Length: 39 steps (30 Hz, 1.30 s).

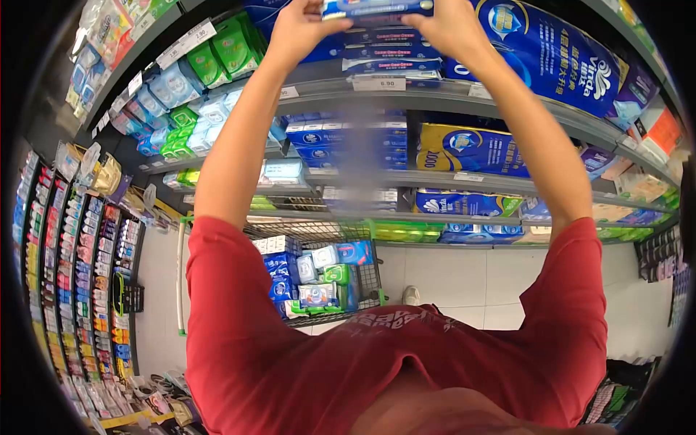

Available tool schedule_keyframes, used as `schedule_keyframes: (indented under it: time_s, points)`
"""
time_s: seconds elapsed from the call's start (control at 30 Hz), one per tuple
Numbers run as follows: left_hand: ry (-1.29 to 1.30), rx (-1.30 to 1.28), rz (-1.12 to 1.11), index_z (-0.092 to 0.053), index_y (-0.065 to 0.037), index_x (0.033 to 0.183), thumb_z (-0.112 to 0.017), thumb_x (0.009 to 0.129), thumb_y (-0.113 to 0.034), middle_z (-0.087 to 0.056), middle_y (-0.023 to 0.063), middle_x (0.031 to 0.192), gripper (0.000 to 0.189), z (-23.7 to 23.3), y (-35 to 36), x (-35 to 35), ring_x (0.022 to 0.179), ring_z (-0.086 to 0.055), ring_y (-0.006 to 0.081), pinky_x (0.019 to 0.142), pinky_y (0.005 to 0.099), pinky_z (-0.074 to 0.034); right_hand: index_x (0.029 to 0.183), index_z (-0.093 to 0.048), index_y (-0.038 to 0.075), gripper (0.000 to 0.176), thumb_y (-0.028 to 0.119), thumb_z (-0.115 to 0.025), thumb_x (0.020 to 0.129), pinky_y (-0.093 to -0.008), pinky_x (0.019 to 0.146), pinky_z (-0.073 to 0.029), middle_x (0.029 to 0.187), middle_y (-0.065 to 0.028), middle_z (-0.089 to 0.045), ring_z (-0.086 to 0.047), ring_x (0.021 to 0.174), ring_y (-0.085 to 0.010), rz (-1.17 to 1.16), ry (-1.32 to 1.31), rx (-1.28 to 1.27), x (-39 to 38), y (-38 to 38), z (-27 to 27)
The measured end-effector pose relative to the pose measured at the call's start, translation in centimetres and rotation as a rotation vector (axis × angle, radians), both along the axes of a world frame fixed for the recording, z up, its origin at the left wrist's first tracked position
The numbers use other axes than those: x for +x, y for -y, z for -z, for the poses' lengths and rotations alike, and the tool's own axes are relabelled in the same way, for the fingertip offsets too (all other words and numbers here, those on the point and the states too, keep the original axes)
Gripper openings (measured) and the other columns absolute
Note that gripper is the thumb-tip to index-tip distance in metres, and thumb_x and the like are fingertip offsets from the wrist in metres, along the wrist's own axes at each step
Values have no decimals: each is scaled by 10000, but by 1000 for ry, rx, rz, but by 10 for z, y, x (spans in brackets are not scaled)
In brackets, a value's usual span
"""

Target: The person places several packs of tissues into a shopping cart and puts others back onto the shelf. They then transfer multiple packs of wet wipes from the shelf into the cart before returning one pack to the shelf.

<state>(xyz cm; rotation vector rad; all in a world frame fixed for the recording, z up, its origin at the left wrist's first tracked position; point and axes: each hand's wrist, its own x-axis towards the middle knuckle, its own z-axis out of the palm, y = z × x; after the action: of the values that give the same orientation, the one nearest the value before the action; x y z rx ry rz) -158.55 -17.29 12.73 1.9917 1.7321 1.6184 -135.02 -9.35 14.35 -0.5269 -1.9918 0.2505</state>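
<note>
Both arms reach up to the shelf at the top of the head view. My left hand (308, 27) grips one end of a flat blue-and-white tissue pack (377, 9), and my right hand (442, 27) has the other end, thumbs along its near edge. The view's upper edge cuts off part of the pack and the fingers. Just below it, similar packs (391, 52) lie stacked on the shelf, above a price tag (378, 83). Large blue Vinda packages (554, 54) stand right of my right hand; green packs (230, 49) sit left of my left arm.
A shopping cart (371, 279) holding wipes and tissue packs stands below the shelves, left of my body. Lower shelves carry blue tissue bundles (348, 141) and a gold-and-blue package (464, 151). Racks of small goods (80, 246) line the left; a shoe (411, 295) shows on the tiled floor.
</note>
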Motion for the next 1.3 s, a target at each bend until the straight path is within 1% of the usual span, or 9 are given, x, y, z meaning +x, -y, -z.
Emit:
schedule_keyframes:
  time_s: [0.27,0.63,0.67,1.03,1.1,1.13,1.17,1.23,1.3]
  points:
    - [259,-148,-7,-678,77,924,-789,712,-98,-665,84,791,297,-29,-73,1,630,-577,132,598,256,-468,904,-637,-79,306,170,-695,737,-453,812,-516,950,-300,-632,-630,925,-409,247,331,85,-22,-65,-38]
    - [165,-205,-138,-680,52,1036,-786,739,-195,-690,154,984,400,10,-136,-50,867,-662,199,822,290,-495,934,-681,-35,267,160,-622,760,-402,836,-521,983,-252,-658,-653,952,-338,369,874,-51,-76,-107,-32]
    - [86,-191,-225,-688,29,1040,-790,731,-228,-693,152,984,414,8,-133,-43,867,-662,202,817,293,-495,1223,-570,24,498,84,-685,742,-418,925,-484,1169,-224,-608,-597,1089,-352,336,774,-32,-83,-119,-20]
    - [-174,-208,-666,-716,-89,1036,-752,754,-339,-700,117,1014,379,1,-116,-12,925,-673,253,817,294,-503,977,-674,-25,295,166,-653,754,-406,815,-511,999,-239,-658,-655,964,-327,354,662,-73,-97,-150,-3]
    - [-132,-15,-596,-719,-31,917,-699,728,-153,-696,187,875,226,7,-110,-19,817,-677,317,736,373,-528,914,-683,-44,278,166,-592,755,-406,851,-511,987,-265,-651,-655,928,-349,312,1111,221,-96,-162,-6]
    - [-77,46,-525,-724,-89,938,-647,725,-193,-677,201,900,249,10,-96,-17,880,-643,381,796,410,-514,894,-679,-50,287,166,-568,741,-418,853,-501,959,-274,-650,-650,907,-372,318,654,23,-93,-140,-4]
    - [-232,174,-543,-716,-47,930,-654,746,-169,-687,180,829,230,18,-84,-21,814,-669,327,754,376,-528,870,-671,-61,261,133,-557,737,-432,837,-498,966,-279,-645,-644,889,-392,294,371,188,-93,-128,3]
    - [103,87,-355,-708,-20,913,-672,760,-152,-686,163,807,205,26,-40,-13,764,-680,253,711,337,-533,875,-671,-48,219,88,-550,753,-436,832,-492,965,-268,-644,-631,922,-386,176,299,211,-91,-70,-8]
    - [-4,317,-350,-698,-12,929,-678,784,-117,-688,136,854,181,63,-9,-33,728,-666,181,668,302,-519,880,-672,-24,176,59,-566,766,-421,844,-484,967,-235,-644,-611,947,-371,9,168,464,-102,-36,1]
